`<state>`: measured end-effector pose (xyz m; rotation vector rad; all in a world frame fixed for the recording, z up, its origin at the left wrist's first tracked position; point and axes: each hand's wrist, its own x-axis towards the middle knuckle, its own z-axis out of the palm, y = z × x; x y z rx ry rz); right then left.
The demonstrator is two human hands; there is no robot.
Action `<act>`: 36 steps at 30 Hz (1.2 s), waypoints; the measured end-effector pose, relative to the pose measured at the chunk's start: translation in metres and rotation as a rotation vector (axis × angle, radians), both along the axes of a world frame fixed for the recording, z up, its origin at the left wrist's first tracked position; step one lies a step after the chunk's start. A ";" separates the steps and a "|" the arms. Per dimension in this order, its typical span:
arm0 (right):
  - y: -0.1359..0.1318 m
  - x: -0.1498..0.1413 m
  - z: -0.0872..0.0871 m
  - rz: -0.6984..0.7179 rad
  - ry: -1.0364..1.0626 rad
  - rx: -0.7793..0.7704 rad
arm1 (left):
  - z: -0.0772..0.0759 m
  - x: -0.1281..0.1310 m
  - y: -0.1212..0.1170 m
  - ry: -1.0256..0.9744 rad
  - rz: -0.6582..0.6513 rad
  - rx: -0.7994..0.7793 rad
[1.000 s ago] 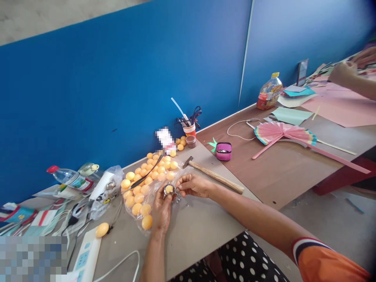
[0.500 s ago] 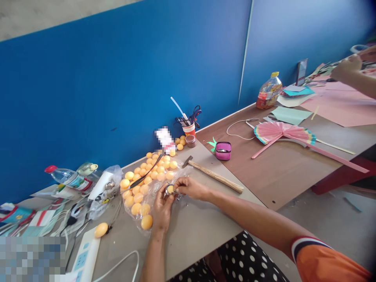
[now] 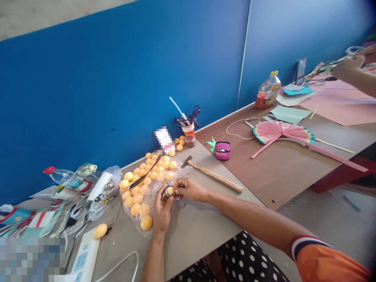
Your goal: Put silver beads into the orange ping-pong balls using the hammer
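Note:
A small round silver-edged piece with a yellow middle (image 3: 169, 190) sits between the thumb and fingers of my left hand (image 3: 162, 205), just above the table. My right hand (image 3: 189, 189) is closed in a pinch at the right side of that piece; what its fingertips hold is too small to make out. Tiny shiny bits lie on the table below the fingers. Behind my left hand, many orange balls (image 3: 137, 198) lie on and around clear plastic film. A hammer (image 3: 216, 174) with a wooden handle rests beyond my right hand.
A power strip (image 3: 86, 250) with an orange ball on it and tangled cables are at the left. Along the blue wall stand a red-capped bottle (image 3: 66, 177), a cup of tools (image 3: 188, 128) and a juice bottle (image 3: 268, 92). A pink paper fan (image 3: 282, 133) lies rightward; another person's hands (image 3: 351, 66) are beyond.
The view has shifted very slightly. Both my hands stay at the same round piece, with only a small change in the right fingers.

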<state>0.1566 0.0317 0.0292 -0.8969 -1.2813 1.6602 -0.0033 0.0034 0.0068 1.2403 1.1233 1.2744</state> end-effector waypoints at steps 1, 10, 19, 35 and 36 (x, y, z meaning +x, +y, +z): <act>0.000 0.000 0.001 -0.004 0.000 -0.002 | 0.000 0.000 0.000 0.008 -0.002 0.006; -0.001 -0.001 0.000 -0.027 0.011 -0.023 | 0.005 0.005 -0.004 0.091 0.031 0.033; 0.001 -0.008 -0.011 -0.107 -0.001 -0.029 | 0.009 0.008 -0.007 0.102 0.045 0.002; 0.024 0.044 0.005 0.044 -0.805 0.465 | -0.007 -0.003 0.007 -0.076 0.173 0.012; 0.024 0.043 0.002 0.039 -0.868 0.482 | -0.007 -0.004 0.008 -0.064 0.180 0.008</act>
